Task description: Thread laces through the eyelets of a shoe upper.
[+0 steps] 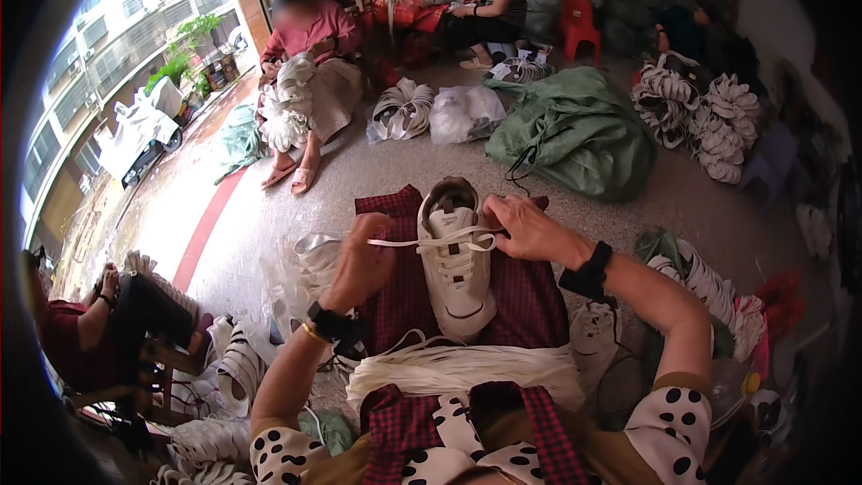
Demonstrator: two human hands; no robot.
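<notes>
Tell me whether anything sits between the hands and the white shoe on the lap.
Nothing visible does. The left hand and the right hand each pinch an end of the white lace, stretched across the white shoe on the checked red cloth. The lace bundle lies nearer the body.

Left-side daylight, dark fisheye rim

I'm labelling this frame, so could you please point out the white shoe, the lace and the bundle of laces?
white shoe [458, 292], head view, side panel.
lace [404, 242], head view, stretched part.
bundle of laces [467, 368], head view, middle strands.
</notes>
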